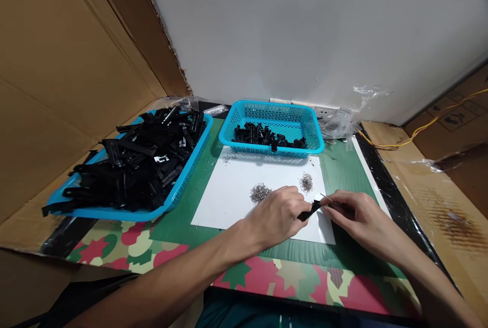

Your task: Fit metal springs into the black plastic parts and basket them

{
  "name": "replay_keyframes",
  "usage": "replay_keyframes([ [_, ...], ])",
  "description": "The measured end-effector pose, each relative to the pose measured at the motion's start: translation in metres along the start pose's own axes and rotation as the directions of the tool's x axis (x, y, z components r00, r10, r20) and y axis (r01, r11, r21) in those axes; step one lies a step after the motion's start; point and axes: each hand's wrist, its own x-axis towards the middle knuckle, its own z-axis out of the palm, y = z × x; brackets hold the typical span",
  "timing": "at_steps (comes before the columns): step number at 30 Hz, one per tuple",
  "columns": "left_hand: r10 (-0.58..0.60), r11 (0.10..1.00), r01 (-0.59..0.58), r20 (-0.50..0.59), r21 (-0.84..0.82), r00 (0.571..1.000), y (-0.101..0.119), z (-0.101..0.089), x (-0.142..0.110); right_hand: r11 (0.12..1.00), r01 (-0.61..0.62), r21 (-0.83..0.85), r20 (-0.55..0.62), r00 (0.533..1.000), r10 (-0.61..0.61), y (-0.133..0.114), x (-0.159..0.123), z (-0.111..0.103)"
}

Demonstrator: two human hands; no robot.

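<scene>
My left hand [284,211] is closed around a small black plastic part [314,208] over the right side of a white sheet [217,201]. Close beside it, my right hand [354,212] pinches a thin, pointed metal tool [328,198], which looks like tweezers. Its fingertips meet the end of the black part; exactly what they touch there is hidden. On the sheet lie two piles of tiny metal springs or clips, a larger pile [260,193] left of my left hand and a smaller pile [306,182] just beyond the hands.
A large blue basket [183,188] heaped with black plastic parts [141,160] stands at the left. Behind the sheet, a smaller blue basket [271,151] holds more black pieces [253,135]. Plastic bags [339,123] lie back right, near a yellow cable [414,137]. Cardboard [76,53] walls the left.
</scene>
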Motion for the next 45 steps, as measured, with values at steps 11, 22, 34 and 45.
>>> replay_keyframes([
  [11, -0.041, 0.999, 0.04, -0.093, -0.01, 0.995, -0.001, 0.003, 0.001, 0.965, 0.237, 0.116, -0.258, 0.945, -0.201, -0.005, 0.032, -0.015],
  [22, -0.041, 0.999, 0.039, -0.116, -0.013, 0.992, 0.0, 0.005, 0.0, 0.881, 0.101, 0.463, -0.294, 0.955, 0.046, 0.004, 0.026, 0.013],
  [34, -0.038, 0.999, 0.037, -0.038, -0.028, 0.999, 0.001, 0.0, 0.002, 0.982, 0.124, 0.143, -0.392, 0.918, -0.059, -0.003, 0.019, 0.015],
  [45, -0.253, 0.958, 0.167, -0.413, -0.233, 0.875, 0.003, -0.027, 0.01, 0.937, 0.255, 0.24, -0.502, 0.859, -0.105, -0.015, 0.024, 0.006],
])
